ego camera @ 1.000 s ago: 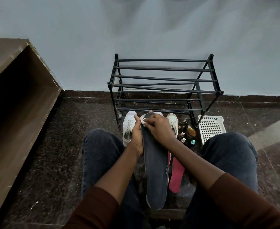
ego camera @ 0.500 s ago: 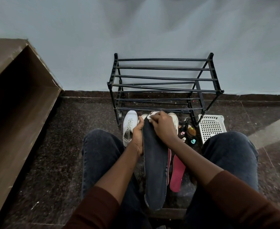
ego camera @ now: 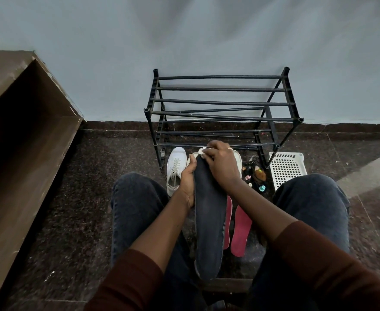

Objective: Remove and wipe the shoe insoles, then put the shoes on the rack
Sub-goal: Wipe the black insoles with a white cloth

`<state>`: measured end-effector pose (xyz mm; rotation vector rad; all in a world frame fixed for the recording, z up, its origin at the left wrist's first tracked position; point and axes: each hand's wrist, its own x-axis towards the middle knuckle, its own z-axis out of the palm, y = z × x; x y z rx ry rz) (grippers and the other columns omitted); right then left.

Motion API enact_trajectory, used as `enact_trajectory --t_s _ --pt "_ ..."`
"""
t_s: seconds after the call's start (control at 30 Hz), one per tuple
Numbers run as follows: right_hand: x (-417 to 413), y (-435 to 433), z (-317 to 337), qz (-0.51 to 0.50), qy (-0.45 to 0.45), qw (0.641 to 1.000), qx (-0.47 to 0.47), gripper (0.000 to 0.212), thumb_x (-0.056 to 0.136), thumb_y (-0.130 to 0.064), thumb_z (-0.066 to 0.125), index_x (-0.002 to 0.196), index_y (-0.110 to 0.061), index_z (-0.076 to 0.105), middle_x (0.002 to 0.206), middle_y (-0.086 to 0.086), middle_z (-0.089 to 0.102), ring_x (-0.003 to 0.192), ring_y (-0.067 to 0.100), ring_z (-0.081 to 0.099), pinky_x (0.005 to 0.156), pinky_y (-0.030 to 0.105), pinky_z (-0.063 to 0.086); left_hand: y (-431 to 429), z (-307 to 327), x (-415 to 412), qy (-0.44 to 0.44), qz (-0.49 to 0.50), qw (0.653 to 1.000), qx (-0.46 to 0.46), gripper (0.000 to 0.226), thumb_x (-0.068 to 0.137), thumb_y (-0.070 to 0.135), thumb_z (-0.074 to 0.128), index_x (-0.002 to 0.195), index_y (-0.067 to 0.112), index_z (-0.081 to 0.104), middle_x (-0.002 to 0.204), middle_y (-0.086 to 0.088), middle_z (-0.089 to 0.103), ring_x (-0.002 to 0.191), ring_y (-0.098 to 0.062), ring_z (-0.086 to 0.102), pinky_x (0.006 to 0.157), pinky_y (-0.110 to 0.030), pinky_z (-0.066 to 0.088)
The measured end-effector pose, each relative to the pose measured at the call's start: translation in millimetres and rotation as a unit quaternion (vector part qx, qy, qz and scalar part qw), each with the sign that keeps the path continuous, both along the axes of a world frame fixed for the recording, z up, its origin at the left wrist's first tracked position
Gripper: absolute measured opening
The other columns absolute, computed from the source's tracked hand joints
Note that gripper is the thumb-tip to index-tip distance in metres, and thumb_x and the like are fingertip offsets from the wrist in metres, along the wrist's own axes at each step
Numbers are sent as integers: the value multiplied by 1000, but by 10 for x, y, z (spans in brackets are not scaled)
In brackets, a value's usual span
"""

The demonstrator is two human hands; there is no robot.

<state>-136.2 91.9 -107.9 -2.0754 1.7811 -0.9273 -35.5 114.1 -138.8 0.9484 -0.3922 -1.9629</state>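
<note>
A long dark grey insole [ego camera: 209,216] stands tilted between my knees. My left hand [ego camera: 187,180] grips its left edge near the toe end. My right hand [ego camera: 221,162] holds a small white wipe [ego camera: 202,151] pressed on the insole's far tip. A white shoe [ego camera: 175,168] lies on the floor to the left; a second white shoe [ego camera: 238,156] is mostly hidden behind my right hand. Two pink insoles [ego camera: 240,230] lie on the floor to the right. The black shoe rack [ego camera: 222,113] stands against the wall with nothing on it.
A white perforated basket [ego camera: 286,168] sits right of the rack, with several small bottles and a brush [ego camera: 257,176] beside it. A brown wooden cabinet [ego camera: 20,140] runs along the left. The floor is dark speckled stone.
My right hand has slid the wipe up the insole towards its far tip. My left hand keeps the same grip on the insole's edge.
</note>
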Motion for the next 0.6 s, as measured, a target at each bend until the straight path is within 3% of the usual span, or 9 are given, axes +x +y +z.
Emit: enact_trajectory --t_s 0.17,0.23,0.3,0.4,0.47,0.6 --pt "3 122 -8 25 26 999 16 14 80 1 57 82 2 71 88 13 70 86 32 61 64 39 51 2 -1 -7 31 10 999 4 63 93 55 32 98 6 71 92 -13 71 87 -22 69 82 -30 55" --pt "-9 210 -41 46 39 998 17 21 73 5 51 78 1 71 81 12 70 78 33 61 58 38 51 -38 -25 13 42 4 999 14 70 96 58 25 105 7 71 92 -13 71 85 -23 70 78 -30 56" --pt "-33 307 -105 61 38 997 19 29 65 6 48 78 -3 72 77 10 70 74 32 63 58 38 52 -60 -25 21 46 -2 999 20 73 94 64 24 123 8 62 95 -13 70 87 -24 69 81 -33 55" --pt "-67 437 -163 61 5 998 8 33 59 8 49 77 -5 74 73 8 71 70 30 66 59 39 55 -55 -46 2 46 -12 998 29 80 92 67 23 105 5 72 106 -15 65 93 -25 65 89 -34 51" --pt "-67 476 -134 69 -11 997 -21 33 57 9 51 75 -6 74 72 7 72 68 27 67 57 37 56 -49 -48 -3 60 -21 998 29 85 92 68 21 115 -1 65 117 -17 61 100 -26 64 91 -35 51" --pt "-75 399 -98 106 -6 993 -52 28 60 9 54 74 -5 73 71 6 71 62 24 67 52 32 55 -35 -19 6 74 -32 996 26 87 91 69 21 116 -3 64 119 -15 64 104 -25 65 93 -36 51"
